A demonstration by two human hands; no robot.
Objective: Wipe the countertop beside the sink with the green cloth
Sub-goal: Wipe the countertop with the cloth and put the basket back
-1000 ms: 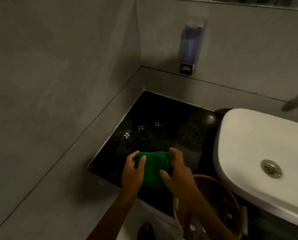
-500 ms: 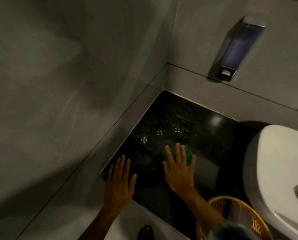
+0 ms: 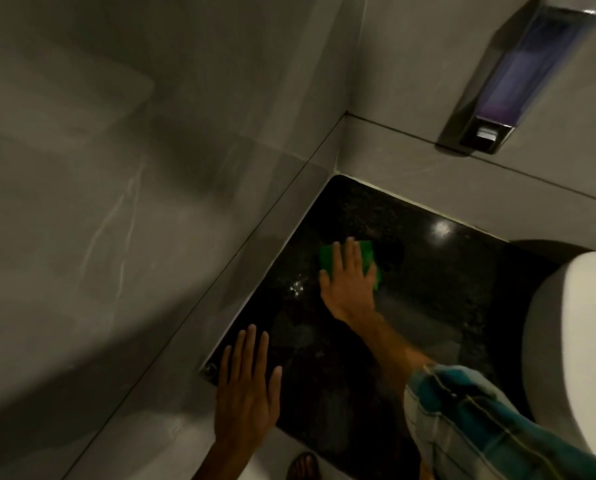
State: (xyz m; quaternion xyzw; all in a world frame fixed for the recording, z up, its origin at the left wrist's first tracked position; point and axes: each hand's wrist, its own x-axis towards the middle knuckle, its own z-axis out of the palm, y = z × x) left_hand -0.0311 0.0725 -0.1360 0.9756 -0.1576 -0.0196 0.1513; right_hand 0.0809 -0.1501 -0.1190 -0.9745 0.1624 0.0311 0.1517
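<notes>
The black polished countertop fills the corner between two grey walls, left of the white sink. A green cloth lies flat on it near the left wall. My right hand presses flat on top of the cloth with fingers spread, covering most of it. My left hand rests flat and empty on the counter's near left corner, fingers apart. Small water drops glint on the stone just left of the cloth.
A soap dispenser hangs on the back wall above the counter. Grey walls close the counter on the left and at the back. A checked sleeve covers my right forearm. A foot shows on the floor below.
Both hands held the cloth at the counter's front edge; then the left hand let go and laid flat. My right hand has pushed the cloth farther back toward the corner.
</notes>
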